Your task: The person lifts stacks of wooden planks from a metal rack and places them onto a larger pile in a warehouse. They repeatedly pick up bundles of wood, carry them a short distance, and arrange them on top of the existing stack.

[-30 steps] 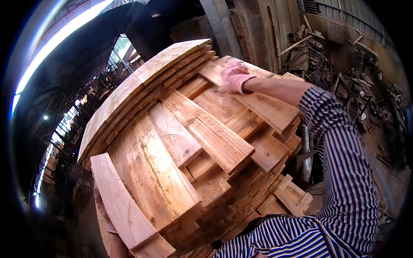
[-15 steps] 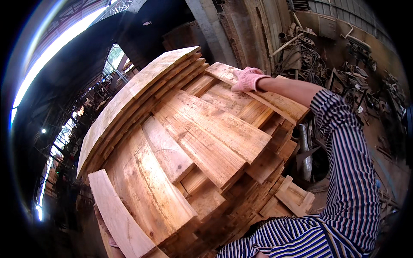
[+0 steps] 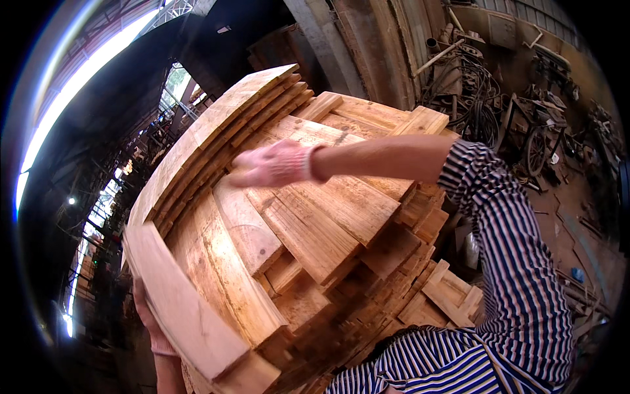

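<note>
A large stack of pale wooden boards (image 3: 315, 203) fills the middle, its top boards lying side by side. My right hand (image 3: 275, 164), in a pink knitted glove, reaches across them near their far ends. Motion blurs its fingers, which are stretched out and hold nothing I can see. At the stack's left side, my left hand (image 3: 152, 328) grips the outer edge of a pale wooden board (image 3: 187, 299); its fingertips are hidden behind that board. The board is tilted along the stack's left end. Beyond my right hand, several long boards (image 3: 216, 134) are piled higher along the far left edge.
Smaller wooden pieces (image 3: 449, 295) sit low at the stack's right. Tangled cables (image 3: 479, 92), pipes and metal scrap lie along the wall at the far right. A wheel (image 3: 536, 157) stands among them. Tall panels (image 3: 374, 52) lean behind the stack.
My right hand has left the board at the far right and swung left over the middle of the stack. My left hand and its board have shifted, and the board shows more tilted.
</note>
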### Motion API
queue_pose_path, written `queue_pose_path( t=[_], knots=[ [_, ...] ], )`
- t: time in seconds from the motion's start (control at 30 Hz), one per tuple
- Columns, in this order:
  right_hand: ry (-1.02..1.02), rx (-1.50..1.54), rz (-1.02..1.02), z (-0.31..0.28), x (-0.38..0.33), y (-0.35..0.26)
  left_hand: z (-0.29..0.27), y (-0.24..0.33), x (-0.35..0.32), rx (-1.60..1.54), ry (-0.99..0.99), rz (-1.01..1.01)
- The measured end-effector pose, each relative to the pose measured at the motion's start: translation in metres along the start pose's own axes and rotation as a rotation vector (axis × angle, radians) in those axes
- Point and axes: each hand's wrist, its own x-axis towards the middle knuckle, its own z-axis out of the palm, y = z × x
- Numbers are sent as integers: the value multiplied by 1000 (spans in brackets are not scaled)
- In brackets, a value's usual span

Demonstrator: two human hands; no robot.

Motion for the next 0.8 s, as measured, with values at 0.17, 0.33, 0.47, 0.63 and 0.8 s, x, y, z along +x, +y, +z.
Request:
queue_pose_path(
  t=[0.17, 0.33, 0.47, 0.63, 0.8],
  knots=[
    [19, 818, -29, -19, -58, -120, 109, 27, 78, -3, 175, 122],
    [79, 672, -7, -63, -61, -28, 179, 2, 155, 25, 111, 182],
    [114, 215, 294, -101, -82, 73, 159, -61, 203, -100, -11, 53],
    [-56, -297, 411, -67, -60, 186, 165, -115, 210, -267, 83, -8],
    [-21, -438, 446, -58, -54, 176, 166, -126, 222, -326, 108, -51]
  ],
)
